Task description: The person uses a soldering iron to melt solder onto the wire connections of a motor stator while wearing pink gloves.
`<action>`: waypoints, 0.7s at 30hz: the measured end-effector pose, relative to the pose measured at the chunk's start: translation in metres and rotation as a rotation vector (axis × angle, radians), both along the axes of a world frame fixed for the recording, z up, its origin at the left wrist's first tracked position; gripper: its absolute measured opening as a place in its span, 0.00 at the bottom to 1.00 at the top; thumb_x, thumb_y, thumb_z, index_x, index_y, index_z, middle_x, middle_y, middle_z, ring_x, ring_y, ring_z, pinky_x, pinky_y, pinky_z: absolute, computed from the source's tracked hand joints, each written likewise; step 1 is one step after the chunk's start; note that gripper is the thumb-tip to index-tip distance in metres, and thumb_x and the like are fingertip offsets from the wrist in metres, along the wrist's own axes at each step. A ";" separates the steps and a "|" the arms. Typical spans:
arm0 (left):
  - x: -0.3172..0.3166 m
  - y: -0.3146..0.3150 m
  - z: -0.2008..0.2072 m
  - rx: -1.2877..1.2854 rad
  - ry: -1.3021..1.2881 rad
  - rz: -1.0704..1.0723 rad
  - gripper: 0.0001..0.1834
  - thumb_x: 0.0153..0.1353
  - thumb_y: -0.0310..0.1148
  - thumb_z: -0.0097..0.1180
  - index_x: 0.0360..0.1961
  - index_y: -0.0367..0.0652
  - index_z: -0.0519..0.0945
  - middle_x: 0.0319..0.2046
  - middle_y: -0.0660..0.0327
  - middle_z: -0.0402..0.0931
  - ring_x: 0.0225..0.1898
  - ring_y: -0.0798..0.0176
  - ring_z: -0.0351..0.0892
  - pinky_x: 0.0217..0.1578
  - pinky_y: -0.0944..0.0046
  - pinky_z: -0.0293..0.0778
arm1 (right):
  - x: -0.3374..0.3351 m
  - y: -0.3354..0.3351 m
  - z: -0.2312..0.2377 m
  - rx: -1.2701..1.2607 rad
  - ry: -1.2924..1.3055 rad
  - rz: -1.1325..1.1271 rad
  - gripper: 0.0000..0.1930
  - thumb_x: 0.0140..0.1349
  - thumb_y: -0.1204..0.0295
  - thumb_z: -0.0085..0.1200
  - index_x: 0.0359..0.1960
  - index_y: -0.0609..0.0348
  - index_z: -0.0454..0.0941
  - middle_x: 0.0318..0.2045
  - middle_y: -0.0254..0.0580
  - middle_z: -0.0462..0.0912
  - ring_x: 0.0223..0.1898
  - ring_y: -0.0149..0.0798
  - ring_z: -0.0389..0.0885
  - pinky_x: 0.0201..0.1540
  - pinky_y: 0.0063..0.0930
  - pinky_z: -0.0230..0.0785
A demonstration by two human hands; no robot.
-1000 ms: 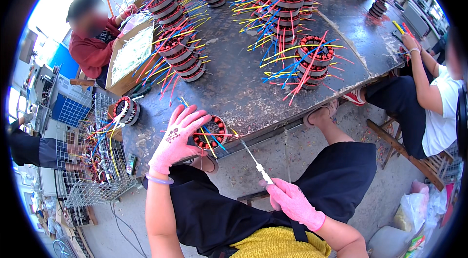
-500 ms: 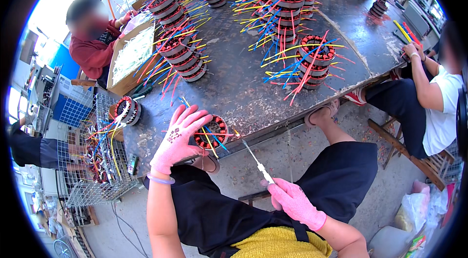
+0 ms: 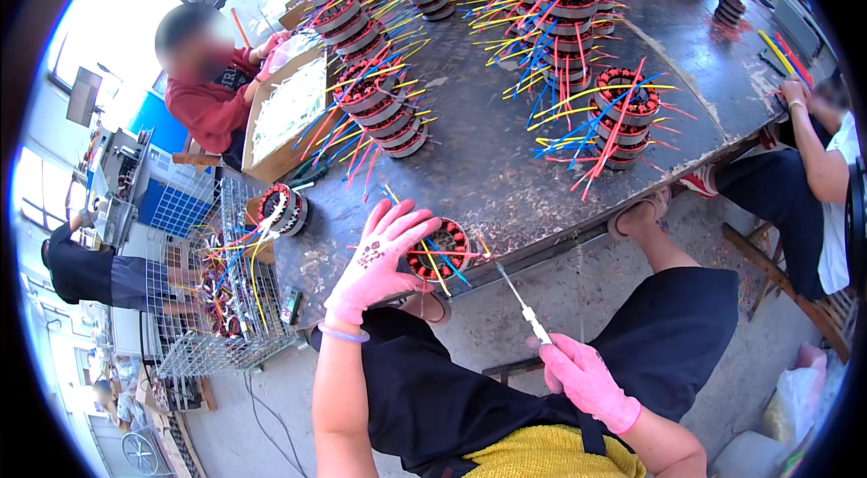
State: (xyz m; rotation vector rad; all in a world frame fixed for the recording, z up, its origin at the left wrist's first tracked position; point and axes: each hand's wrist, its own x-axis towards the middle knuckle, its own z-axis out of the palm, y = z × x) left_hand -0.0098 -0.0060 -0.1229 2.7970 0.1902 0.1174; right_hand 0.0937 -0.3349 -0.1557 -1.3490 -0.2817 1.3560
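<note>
My left hand (image 3: pixel 379 257), in a pink glove, lies over a round motor stator (image 3: pixel 440 249) with red windings and coloured leads at the near edge of the dark table (image 3: pixel 488 162). Its fingers spread across the stator's left side and steady it. My right hand (image 3: pixel 587 379), also pink-gloved, is closed around the white handle of a thin metal pick tool (image 3: pixel 517 294). The tool's tip points up toward the stator's right rim. My legs in black trousers are below the table edge.
Stacks of stators with yellow, blue and red leads (image 3: pixel 623 117) (image 3: pixel 384 107) crowd the table. A single stator (image 3: pixel 282 207) sits at the left edge above a wire basket (image 3: pixel 217 297) of parts. A person in red (image 3: pixel 212 89) sits by a cardboard box; another person (image 3: pixel 813 171) sits on the right.
None of note: both hands stay where they were, the left on the stator and the right holding the tool aimed at it.
</note>
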 end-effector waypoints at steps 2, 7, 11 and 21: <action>0.002 0.000 0.001 -0.002 -0.012 0.002 0.53 0.26 0.34 0.75 0.64 0.49 0.74 0.64 0.62 0.71 0.72 0.51 0.58 0.75 0.45 0.46 | 0.000 0.000 0.001 0.004 0.010 -0.010 0.18 0.76 0.65 0.45 0.57 0.65 0.76 0.23 0.26 0.70 0.24 0.21 0.67 0.28 0.20 0.61; 0.002 -0.002 -0.001 -0.027 -0.055 0.004 0.48 0.26 0.40 0.79 0.57 0.47 0.76 0.60 0.60 0.73 0.70 0.48 0.61 0.74 0.44 0.49 | 0.000 -0.006 -0.002 -0.011 0.011 -0.028 0.18 0.76 0.66 0.45 0.57 0.65 0.75 0.23 0.25 0.69 0.24 0.21 0.67 0.29 0.19 0.62; 0.003 -0.010 -0.003 -0.050 -0.093 0.010 0.47 0.26 0.44 0.80 0.53 0.44 0.76 0.59 0.57 0.73 0.69 0.48 0.62 0.74 0.44 0.48 | 0.001 -0.016 0.004 0.018 -0.054 -0.052 0.18 0.76 0.65 0.45 0.57 0.65 0.76 0.22 0.25 0.69 0.23 0.21 0.66 0.28 0.19 0.61; 0.010 -0.022 0.000 -0.125 -0.073 0.097 0.54 0.33 0.46 0.79 0.64 0.37 0.70 0.56 0.48 0.74 0.60 0.44 0.71 0.67 0.50 0.61 | 0.000 -0.061 0.022 0.124 -0.085 -0.249 0.17 0.75 0.64 0.47 0.54 0.63 0.77 0.21 0.27 0.71 0.22 0.21 0.66 0.26 0.19 0.56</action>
